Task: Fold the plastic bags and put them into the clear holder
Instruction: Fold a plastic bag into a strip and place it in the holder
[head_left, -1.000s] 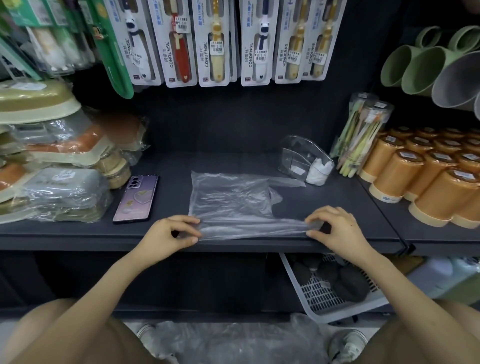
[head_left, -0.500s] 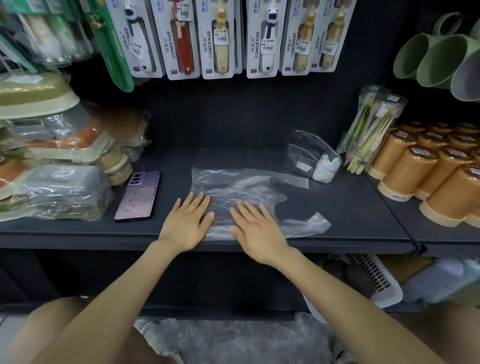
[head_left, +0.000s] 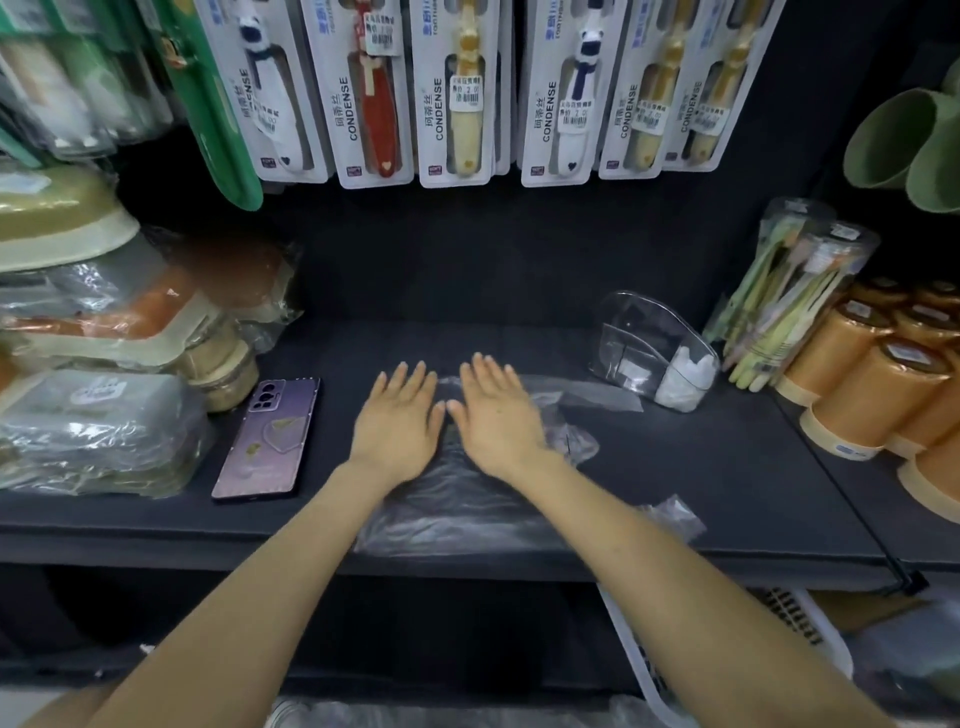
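Much of the clear plastic bag is hidden under the two forearms and hands. Its thin film is hard to trace against the dark shelf. Only the crumpled near part at the shelf's front lip, a strip running right toward the holder, and a loose corner at the right show plainly. The left hand and right hand lie palm down on the bag's far part, side by side with thumbs almost touching. Their fingers are straight and slightly spread, pressing the film flat, and the left one is over the bag's left edge. The clear holder stands on the shelf to the right and farther back, apart from both hands. A white bundle, too blurred to identify, sits in its right end. A purple phone lies left of the left hand. Below the shelf, a white basket is partly covered by the right arm, and its contents are unclear.
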